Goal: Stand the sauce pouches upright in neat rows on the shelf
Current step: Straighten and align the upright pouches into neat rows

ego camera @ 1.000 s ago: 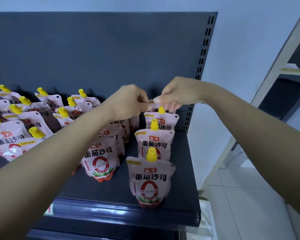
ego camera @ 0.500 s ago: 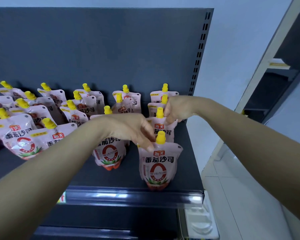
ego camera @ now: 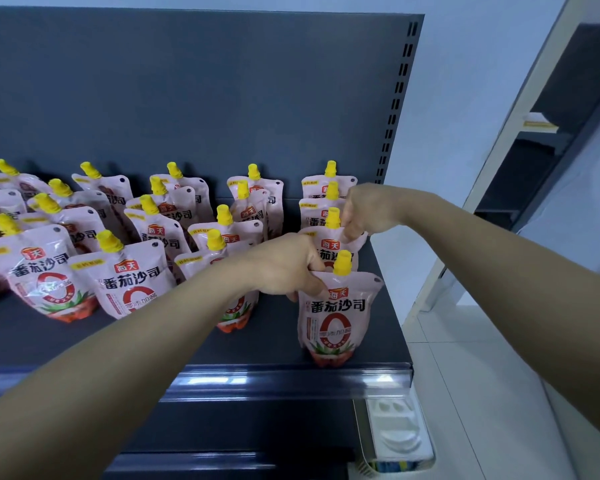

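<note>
Several pink sauce pouches with yellow caps stand on the dark shelf [ego camera: 118,344]. In the rightmost row, the front pouch [ego camera: 336,317] stands upright near the shelf's front lip. My left hand [ego camera: 284,268] pinches its top left corner beside the cap. Just behind it stands a second pouch [ego camera: 329,252], and my right hand [ego camera: 368,209] pinches its top right corner. Further pouches [ego camera: 326,188] continue that row to the back panel. On the left, the pouches [ego camera: 132,285] lean backwards in looser rows.
The shelf's dark back panel [ego camera: 187,98] rises behind the pouches, with a slotted upright [ego camera: 395,98] at its right edge. A glossy price rail [ego camera: 291,379] runs along the front lip. To the right lie a tiled floor [ego camera: 465,393] and another shelving unit [ego camera: 551,133].
Both hands have come forward from the back of the rightmost row. My left hand now grips the front pouch, and my right hand sits on the pouch behind it.
</note>
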`<action>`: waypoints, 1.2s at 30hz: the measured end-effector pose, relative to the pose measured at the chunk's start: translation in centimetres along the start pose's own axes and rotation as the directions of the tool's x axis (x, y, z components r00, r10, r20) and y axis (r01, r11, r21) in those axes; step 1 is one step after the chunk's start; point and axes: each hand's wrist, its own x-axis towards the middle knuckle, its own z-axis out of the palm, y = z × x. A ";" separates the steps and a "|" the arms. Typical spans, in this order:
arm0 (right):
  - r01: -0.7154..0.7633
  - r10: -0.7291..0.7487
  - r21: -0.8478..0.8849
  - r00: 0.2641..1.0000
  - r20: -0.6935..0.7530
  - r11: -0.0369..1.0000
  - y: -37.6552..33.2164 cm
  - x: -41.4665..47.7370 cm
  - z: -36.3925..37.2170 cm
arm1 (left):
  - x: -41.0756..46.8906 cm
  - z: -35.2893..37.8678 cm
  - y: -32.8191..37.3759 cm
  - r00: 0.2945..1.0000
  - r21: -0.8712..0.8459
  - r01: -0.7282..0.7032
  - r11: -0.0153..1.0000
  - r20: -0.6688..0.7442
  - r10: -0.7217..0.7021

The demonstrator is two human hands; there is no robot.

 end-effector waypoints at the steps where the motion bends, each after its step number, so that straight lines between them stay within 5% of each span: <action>1: 0.001 -0.001 -0.005 1.000 0.002 1.000 0.0 0.0 0.0 | -0.1 0.0 0.0 1.000 0.000 -0.001 1.000 0.004 0.001; 10: -0.067 0.067 -0.013 0.998 0.011 0.998 -1.0 -1.5 -1.2 | -1.6 -1.7 -0.4 0.997 0.032 -0.053 0.998 0.056 0.052; 17: 0.088 -0.055 0.112 0.963 -0.265 0.990 -4.7 -0.9 -2.7 | -6.3 -7.0 -2.2 0.944 -0.071 -0.008 0.997 -0.331 -0.016; 22: 0.148 -0.122 0.170 0.980 -0.157 0.974 -8.8 1.1 -1.6 | -8.4 -7.6 -5.2 0.885 0.071 0.122 0.990 -0.458 -0.077; 27: 0.146 -0.137 0.120 0.987 -0.081 0.982 -11.1 4.0 -0.4 | -8.1 -5.6 -8.0 0.921 0.083 0.190 0.978 -0.361 -0.148; 36: 0.105 -0.108 -0.060 0.993 -0.046 0.993 -12.5 5.6 0.9 | -7.7 -4.1 -10.0 0.947 -0.032 0.069 0.997 -0.312 -0.075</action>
